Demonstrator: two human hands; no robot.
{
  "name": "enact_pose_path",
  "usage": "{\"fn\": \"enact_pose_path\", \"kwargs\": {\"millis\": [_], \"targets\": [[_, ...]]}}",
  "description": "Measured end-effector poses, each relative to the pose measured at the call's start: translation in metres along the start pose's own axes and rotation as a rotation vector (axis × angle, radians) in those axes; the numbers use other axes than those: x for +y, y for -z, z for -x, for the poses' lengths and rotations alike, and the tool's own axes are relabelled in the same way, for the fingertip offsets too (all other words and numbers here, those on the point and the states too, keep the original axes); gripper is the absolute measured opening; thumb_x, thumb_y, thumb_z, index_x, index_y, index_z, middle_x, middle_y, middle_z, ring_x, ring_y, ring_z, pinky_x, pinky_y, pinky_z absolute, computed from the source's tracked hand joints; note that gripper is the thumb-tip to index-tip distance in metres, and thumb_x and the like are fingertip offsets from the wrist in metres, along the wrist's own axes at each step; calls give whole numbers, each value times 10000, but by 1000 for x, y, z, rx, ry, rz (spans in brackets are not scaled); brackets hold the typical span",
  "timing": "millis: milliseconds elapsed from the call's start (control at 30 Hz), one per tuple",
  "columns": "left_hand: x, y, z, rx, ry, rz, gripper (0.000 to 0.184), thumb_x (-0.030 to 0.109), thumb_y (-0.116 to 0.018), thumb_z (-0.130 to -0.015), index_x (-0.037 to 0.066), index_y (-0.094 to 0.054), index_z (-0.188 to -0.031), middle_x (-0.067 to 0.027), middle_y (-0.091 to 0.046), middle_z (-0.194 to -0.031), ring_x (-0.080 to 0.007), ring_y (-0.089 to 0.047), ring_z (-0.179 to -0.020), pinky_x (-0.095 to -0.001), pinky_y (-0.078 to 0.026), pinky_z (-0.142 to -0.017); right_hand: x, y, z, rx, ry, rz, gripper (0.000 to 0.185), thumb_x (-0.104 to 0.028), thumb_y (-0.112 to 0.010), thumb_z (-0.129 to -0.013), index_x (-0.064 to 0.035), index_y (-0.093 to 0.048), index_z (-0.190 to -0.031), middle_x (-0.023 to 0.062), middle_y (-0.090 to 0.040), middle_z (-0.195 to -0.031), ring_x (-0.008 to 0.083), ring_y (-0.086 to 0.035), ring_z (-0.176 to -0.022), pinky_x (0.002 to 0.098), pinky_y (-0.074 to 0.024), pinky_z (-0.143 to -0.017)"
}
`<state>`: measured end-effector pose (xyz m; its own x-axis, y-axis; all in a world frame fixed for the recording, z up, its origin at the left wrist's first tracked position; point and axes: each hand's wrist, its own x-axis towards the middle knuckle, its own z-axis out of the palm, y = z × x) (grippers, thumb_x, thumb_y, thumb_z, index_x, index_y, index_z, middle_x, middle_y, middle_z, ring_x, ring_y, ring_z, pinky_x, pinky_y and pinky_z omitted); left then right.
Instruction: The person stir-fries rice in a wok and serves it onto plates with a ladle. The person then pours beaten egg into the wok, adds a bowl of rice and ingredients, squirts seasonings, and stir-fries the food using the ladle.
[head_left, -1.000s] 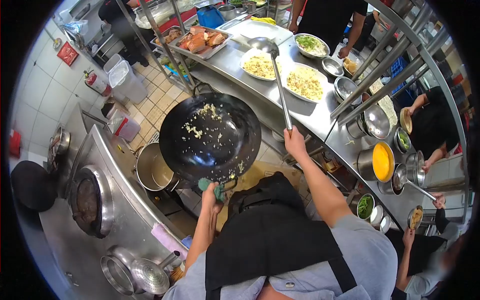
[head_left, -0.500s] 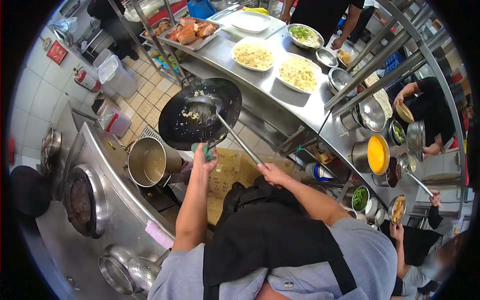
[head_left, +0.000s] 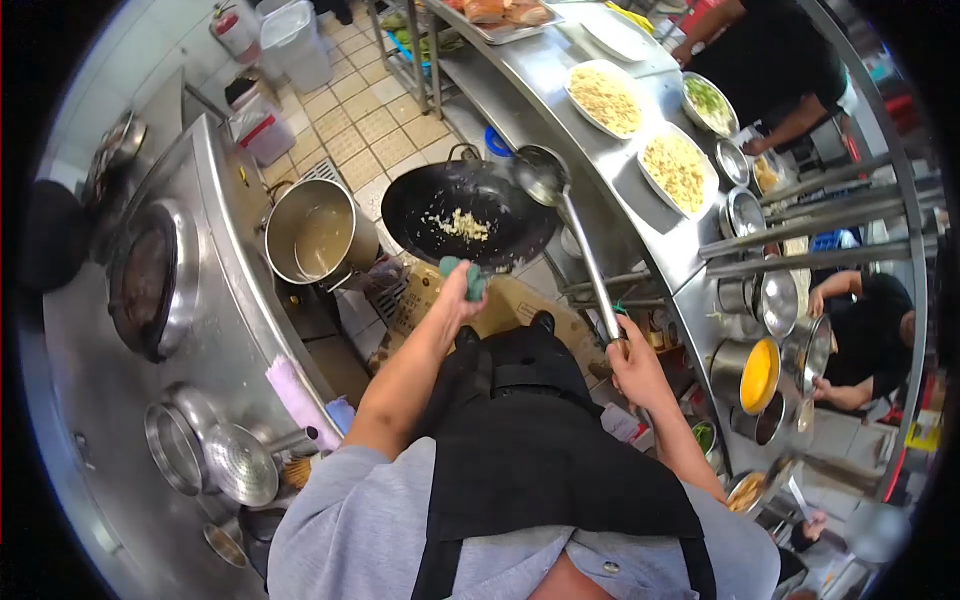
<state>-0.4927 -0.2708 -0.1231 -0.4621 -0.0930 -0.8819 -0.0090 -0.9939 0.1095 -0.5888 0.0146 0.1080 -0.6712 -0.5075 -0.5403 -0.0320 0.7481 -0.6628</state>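
Observation:
My left hand (head_left: 465,285) is closed round a green cloth (head_left: 461,277) at the near rim of a black wok (head_left: 420,215). A small heap of pale food bits (head_left: 461,225) lies inside the wok. My right hand (head_left: 637,365) grips the handle of a long metal ladle (head_left: 592,255), whose bowl is over the wok's right rim. Two white oval plates of yellowish rice-like food (head_left: 604,99), (head_left: 677,171) stand on the steel counter beyond.
A large steel pot (head_left: 318,232) stands left of the wok, beside a stove burner (head_left: 150,275). Strainers (head_left: 240,464) lie at lower left. A steel counter (head_left: 690,265) with bowls runs along the right. Co-workers (head_left: 780,60) stand behind it.
The ladle went down into the wok, then rose to its right rim. The view has shifted, and the food bits are gathered into a smaller heap.

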Motion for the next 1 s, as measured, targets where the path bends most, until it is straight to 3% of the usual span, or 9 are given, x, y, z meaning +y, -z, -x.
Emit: {"fn": "enact_pose_path", "kwargs": {"millis": [167, 300, 367, 533, 700, 800, 900, 967, 1000], "targets": [[-83, 102, 27, 15, -597, -511, 305, 162, -661, -805, 58, -569, -1077, -50, -593, -964, -184, -583, -868, -343, -498, -751, 6, -31, -21, -83, -115, 20, 599, -127, -458, -941, -83, -213, -1487, 99, -584, -729, 177, -583, -516, 333, -492, -485], [-101, 112, 1, 249, -714, -606, 409, 149, -688, -770, 28, -549, -1136, -81, -609, -1042, -223, -586, -990, -358, -476, -874, -31, -58, -56, -373, -269, -530, 363, -86, -436, -946, -41, -386, -1302, 74, -536, -788, 132, -532, -558, 286, -458, -466], [-76, 93, -20, 124, -526, -488, 329, 214, -672, -807, 54, -551, -1068, -81, -611, -995, -219, -589, -917, -384, -502, -792, -25, -62, -78, -619, -478, -1298, 185, -92, -452, -962, -58, -439, -1143, 43, -498, -781, 99, -490, -566, 254, -435, -466], [-13, 40, -7, 219, 73, -194, 214, 370, -619, -880, 190, -528, -808, 2, -528, -690, -183, -527, -574, -356, -482, -516, -23, -9, -62, -916, -626, -1685, 153, -142, -491, -974, -69, -453, -1103, 44, -464, -809, 80, -476, -568, 238, -415, -460], [-61, 94, 16, 130, 63, -117, 168, 349, -597, -844, 184, -564, -834, -8, -548, -739, -167, -535, -633, -340, -459, -499, -59, 75, 5, -552, 34, -999, 616, -151, -504, -968, -65, -196, -1495, 52, -490, -822, 103, -471, -538, 258, -432, -465], [-81, 97, 56, 179, 37, -188, 185, 355, -588, -847, 174, -561, -818, -17, -546, -706, -170, -536, -605, -339, -456, -489, -48, 83, 2, -49, 342, -255, 609, -119, -503, -974, -48, -211, -1503, 32, -521, -749, 118, -511, -530, 273, -443, -504], [-112, 92, 100, 195, -118, -168, 197, 353, -592, -840, 160, -554, -829, -20, -538, -668, -179, -533, -573, -336, -438, -468, -8, 74, -58, 201, 419, -235, 666, -50, -520, -961, -134, -189, -1532, 3, -475, -760, 68, -451, -521, 224, -404, -468], [-130, 93, 118, 170, -182, -34, 210, 342, -587, -840, 137, -544, -843, -41, -532, -654, -191, -527, -555, -325, -424, -457, 64, 55, -135, 375, 442, -164, 439, -213, -512, -978, -55, -413, -1375, 147, -597, -742, 305, -619, -640, 399, -474, -615], [-137, 84, 138, 149, -176, 7, 216, 331, -586, -833, 122, -537, -857, -66, -532, -671, -203, -516, -546, -316, -421, -463, 80, 55, -155, 430, 437, -4, 286, -272, -513, -977, -25, -515, -1123, 227, -617, -798, 435, -609, -755, 473, -463, -663]]}}
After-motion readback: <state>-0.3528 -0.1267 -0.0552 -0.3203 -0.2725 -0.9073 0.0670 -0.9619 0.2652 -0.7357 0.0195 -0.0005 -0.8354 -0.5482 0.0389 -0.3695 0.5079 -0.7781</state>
